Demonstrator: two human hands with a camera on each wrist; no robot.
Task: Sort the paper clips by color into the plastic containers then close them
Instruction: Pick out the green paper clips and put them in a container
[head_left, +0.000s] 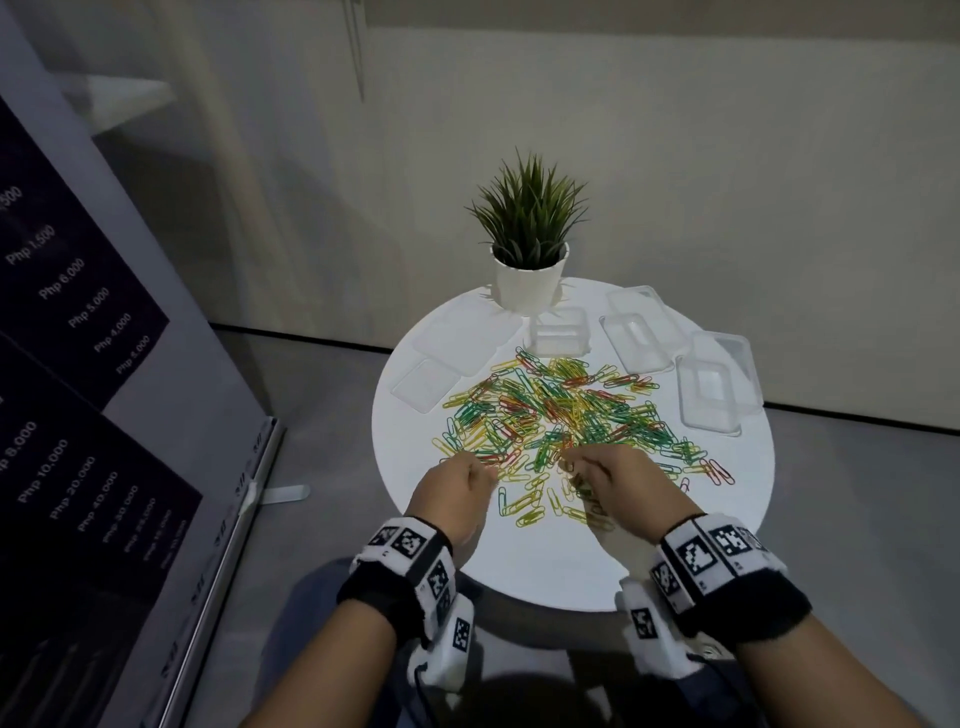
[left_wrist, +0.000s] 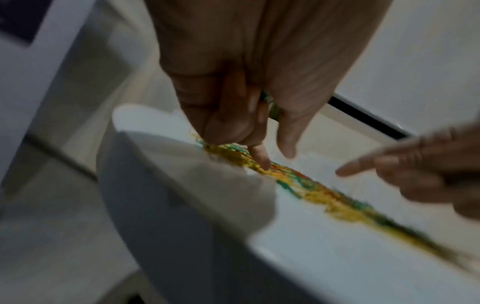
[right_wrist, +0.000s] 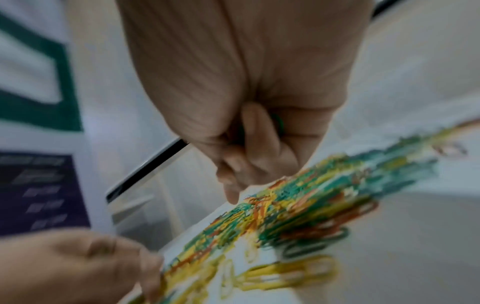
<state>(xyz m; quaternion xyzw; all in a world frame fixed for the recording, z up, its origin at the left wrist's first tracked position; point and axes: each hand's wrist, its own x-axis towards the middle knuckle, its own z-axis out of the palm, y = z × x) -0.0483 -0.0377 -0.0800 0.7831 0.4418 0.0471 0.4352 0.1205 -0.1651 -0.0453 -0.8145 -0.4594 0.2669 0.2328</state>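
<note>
Paper clips (head_left: 561, 415): mixed heap spread on counter (head_left: 545, 561) for picking. Green clips (right_wrist: 279, 123) kept clenched in right hand (head_left: 618, 483); green clips also held by left hand (head_left: 457, 488). Containers (head_left: 711, 389) opened behind, unfilled.

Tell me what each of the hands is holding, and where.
Both the left hand and right hand enclose green paper clips in curled fingers; the exact hold point is hidden.

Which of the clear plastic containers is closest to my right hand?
The clear container at the table's right edge, the rightmost and nearest of them. The others sit farther back, beside the potted plant.
</note>
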